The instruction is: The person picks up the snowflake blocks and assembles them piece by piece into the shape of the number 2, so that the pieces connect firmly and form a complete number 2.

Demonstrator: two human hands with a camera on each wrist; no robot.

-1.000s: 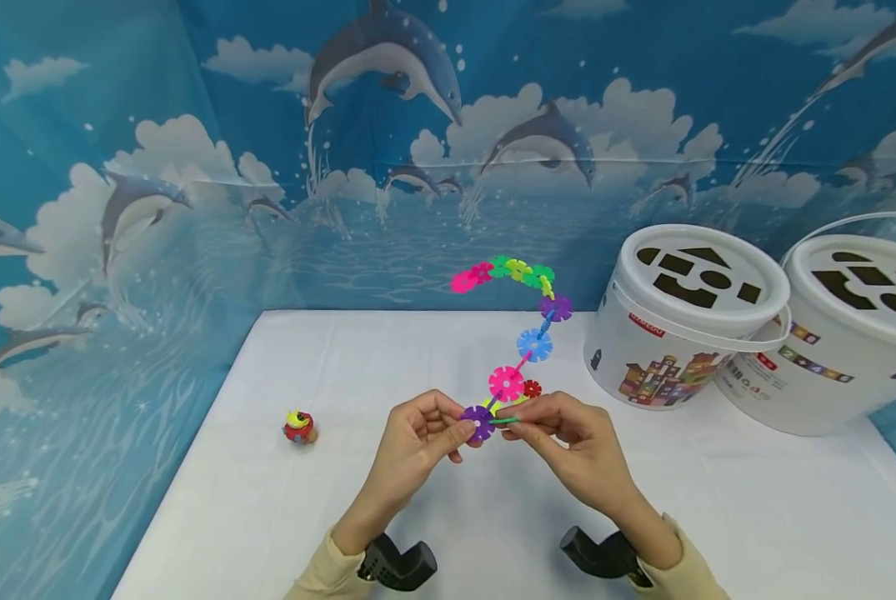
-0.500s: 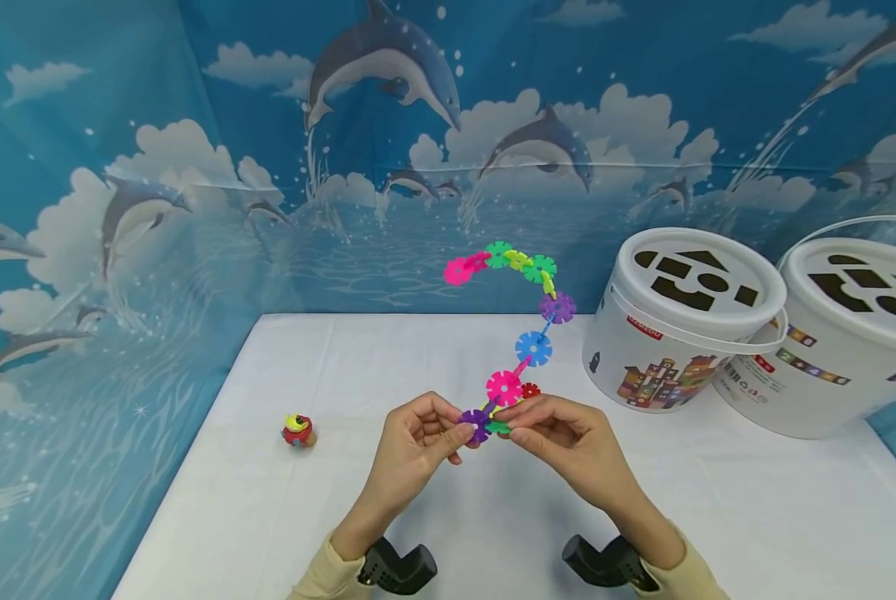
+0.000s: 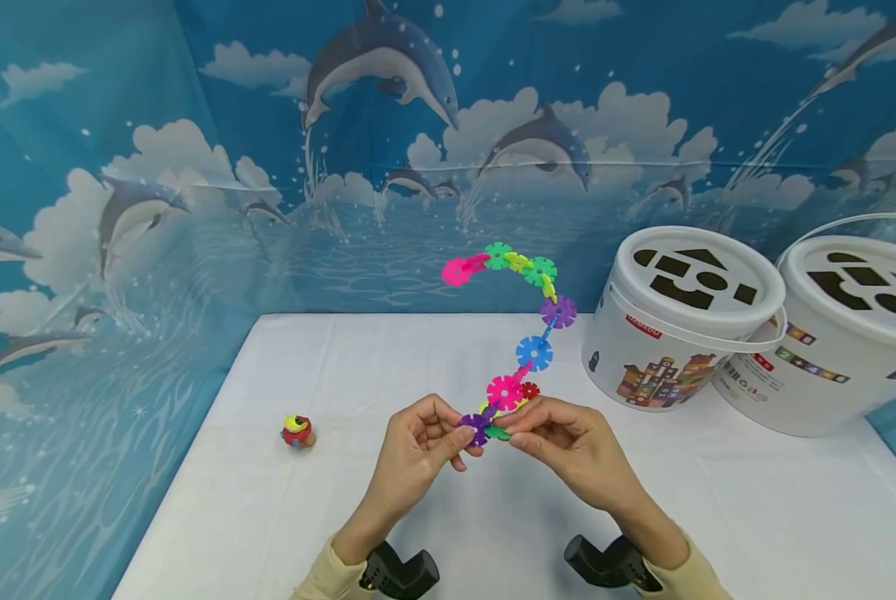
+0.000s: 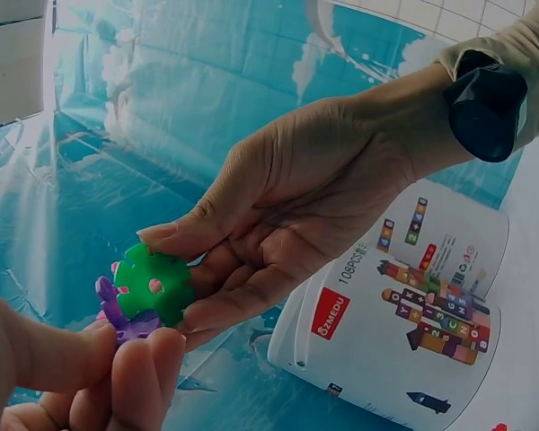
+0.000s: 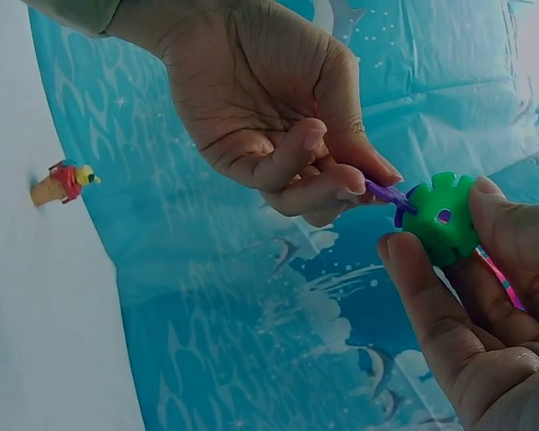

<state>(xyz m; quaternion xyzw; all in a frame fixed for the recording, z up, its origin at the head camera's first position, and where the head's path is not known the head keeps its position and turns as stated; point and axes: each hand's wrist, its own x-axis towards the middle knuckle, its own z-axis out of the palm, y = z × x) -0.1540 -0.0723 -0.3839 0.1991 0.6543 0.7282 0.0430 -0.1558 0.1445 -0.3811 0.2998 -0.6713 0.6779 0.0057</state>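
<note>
A curved chain of notched plastic snowflake discs (image 3: 504, 392) extends up and away from the hands in the head view, in pink, blue, purple, yellow and green. At its near end, my left hand (image 3: 417, 442) pinches a purple disc (image 3: 475, 428) between thumb and fingers. My right hand (image 3: 573, 442) pinches a green disc (image 5: 440, 215), whose edge meets the purple one at an angle. In both wrist views the two discs touch; how deep the notches interlock is hard to tell. A small red disc (image 3: 530, 390) and a yellow piece show behind the right fingertips.
A small red and yellow toy figure (image 3: 297, 431) stands on the white table (image 3: 267, 517) at left. Two white lidded buckets (image 3: 680, 325) (image 3: 853, 333) stand at back right. A dolphin-printed backdrop (image 3: 372, 208) hangs behind the table.
The green disc has turned from nearly edge-on to a flatter tilt against the purple disc. The chain's far end has risen slightly and shifted left. Both hands have hardly moved.
</note>
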